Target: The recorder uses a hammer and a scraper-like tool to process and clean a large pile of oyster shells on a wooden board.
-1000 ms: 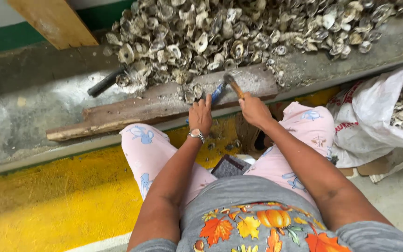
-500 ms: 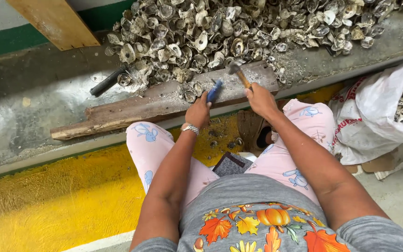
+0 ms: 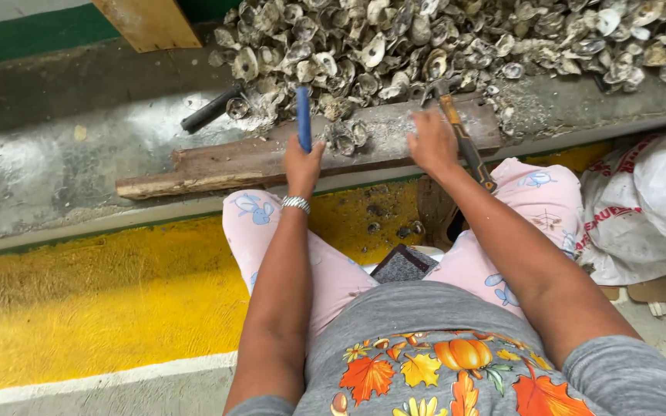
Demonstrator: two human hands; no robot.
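A blue handle (image 3: 304, 117) is gripped by the left hand (image 3: 303, 165); its tip is hidden. A hammer (image 3: 460, 131) is clasped in the right hand (image 3: 432, 144). White sacks (image 3: 645, 208) lie right of those fingers, print unreadable.

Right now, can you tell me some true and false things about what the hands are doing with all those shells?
1. The left hand holds a blue tool upright. True.
2. The right hand holds a hammer with a wooden handle. True.
3. The shells are piled inside a bucket. False: they lie loose in a heap on the grey ledge.
4. Both hands are over a wooden plank. True.
5. The left wrist is bare. False: it wears a silver bracelet.
6. The white bag sits by the left knee. False: it is on the person's right side.
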